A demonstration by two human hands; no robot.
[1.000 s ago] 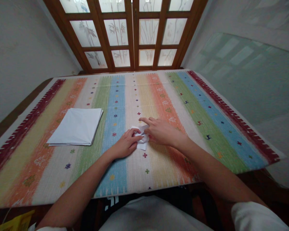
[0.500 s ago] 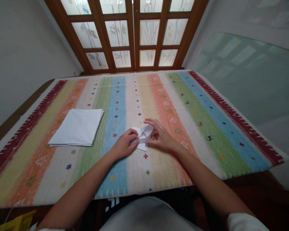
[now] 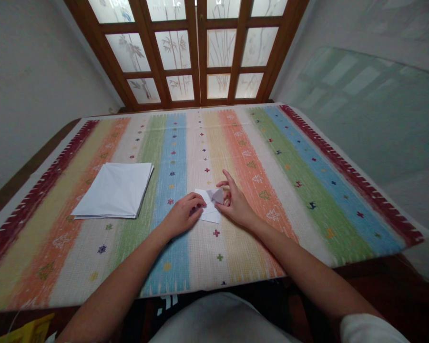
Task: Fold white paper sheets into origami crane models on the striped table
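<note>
Right hand, change: against the frame half a second ago, this hand [image 3: 226, 195] has its forefinger raised clear, and the flap [image 3: 217, 195] sits lower, leaving more of the paper [image 3: 210, 215] in sight.
Stack [image 3: 116, 190]: white sheets, flat; landmark for every place below.
Left hand [image 3: 182, 216]: right of the stack; thumb and fingertips bunched, seemingly pinching the paper's edge nearest the stack.
Paper: well apart from the stack, to its right, level with its nearer half; small, white, folded.
Paper, long axis: uncertain, one side being covered; apparently slanting from a far corner on the stack's side to a near corner away from it.
Flap: points away from the stack, slightly lifted.
Right hand, grip: farthest right of the stack; forefinger spread, thumb at the flap; whether thumb and fingers meet on it cannot be told.
Crease, good practice: pin the stack-side edge firmly, align edges, then press outward from the centre.
</note>
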